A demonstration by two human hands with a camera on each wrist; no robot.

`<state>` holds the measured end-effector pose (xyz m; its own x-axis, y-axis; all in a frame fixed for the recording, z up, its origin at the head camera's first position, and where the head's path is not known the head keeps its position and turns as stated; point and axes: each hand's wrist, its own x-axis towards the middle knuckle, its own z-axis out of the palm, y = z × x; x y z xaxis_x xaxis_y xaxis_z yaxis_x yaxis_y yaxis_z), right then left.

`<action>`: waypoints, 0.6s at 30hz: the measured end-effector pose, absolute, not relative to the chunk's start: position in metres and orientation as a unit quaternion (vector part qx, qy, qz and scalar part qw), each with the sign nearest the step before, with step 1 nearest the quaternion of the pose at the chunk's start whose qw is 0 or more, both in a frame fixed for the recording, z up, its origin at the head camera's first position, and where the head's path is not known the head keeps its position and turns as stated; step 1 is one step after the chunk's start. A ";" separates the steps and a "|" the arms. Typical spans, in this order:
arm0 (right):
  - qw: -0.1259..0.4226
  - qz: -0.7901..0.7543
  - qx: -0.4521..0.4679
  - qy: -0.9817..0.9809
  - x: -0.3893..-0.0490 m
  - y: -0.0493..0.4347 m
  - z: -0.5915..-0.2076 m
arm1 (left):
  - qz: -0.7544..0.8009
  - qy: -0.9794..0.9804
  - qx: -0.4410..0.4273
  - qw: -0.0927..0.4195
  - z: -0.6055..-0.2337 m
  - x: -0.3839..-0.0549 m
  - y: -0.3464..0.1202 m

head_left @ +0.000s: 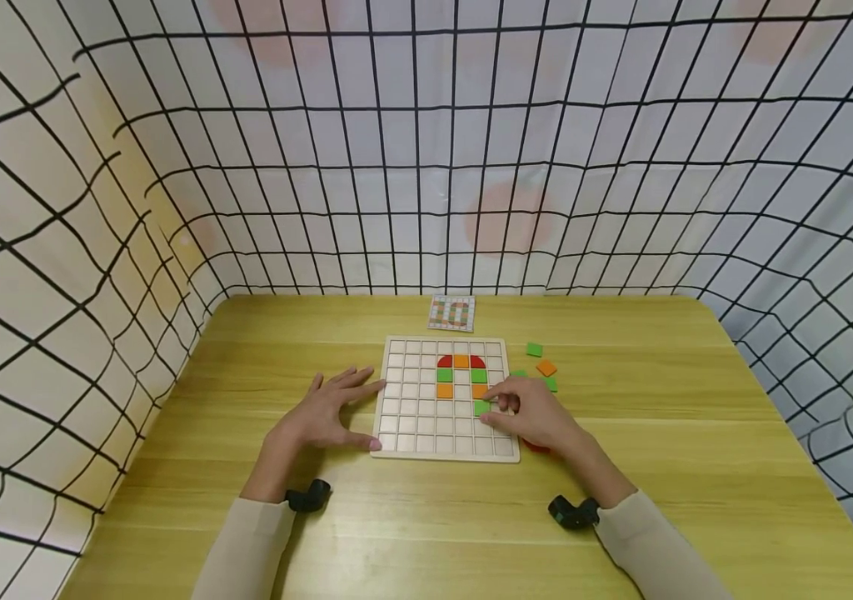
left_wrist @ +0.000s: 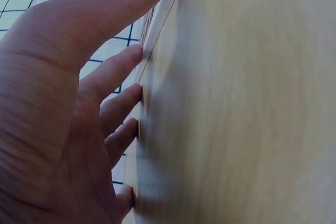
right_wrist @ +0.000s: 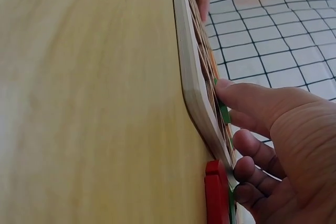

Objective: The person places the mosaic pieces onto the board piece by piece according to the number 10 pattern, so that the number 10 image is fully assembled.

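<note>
A wooden grid board (head_left: 415, 425) lies on the table, with an arch of red, orange and green tiles set in its cells. My right hand (head_left: 535, 412) reaches over the board's right side and pinches a green square tile (head_left: 481, 407) between thumb and index finger, just below an orange tile (head_left: 479, 391). In the right wrist view the thumb sits against that green tile (right_wrist: 223, 111), the other fingers curled. My left hand (head_left: 329, 408) lies spread at the board's left edge, thumb on the near-left corner and fingertips along the side.
Loose green and orange tiles (head_left: 546, 367) lie right of the board, some partly behind the right hand. Red pieces (right_wrist: 214, 192) rest by the board's near-right edge. Behind the board is a small pattern card (head_left: 451, 313). A black-grid white curtain (head_left: 434, 192) surrounds the wooden table (head_left: 426, 525).
</note>
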<state>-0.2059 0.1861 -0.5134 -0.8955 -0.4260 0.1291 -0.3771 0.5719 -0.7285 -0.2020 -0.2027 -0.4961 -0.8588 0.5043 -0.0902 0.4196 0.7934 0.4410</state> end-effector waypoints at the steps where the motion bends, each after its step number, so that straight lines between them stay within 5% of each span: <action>1: 0.029 -0.402 -0.227 0.886 -0.206 0.186 -0.513 | 0.207 0.941 0.246 0.101 -0.496 -0.202 -0.203; 18: 0.035 -0.424 -0.185 0.886 -0.210 0.199 -0.507 | 0.210 0.941 0.247 0.099 -0.495 -0.201 -0.202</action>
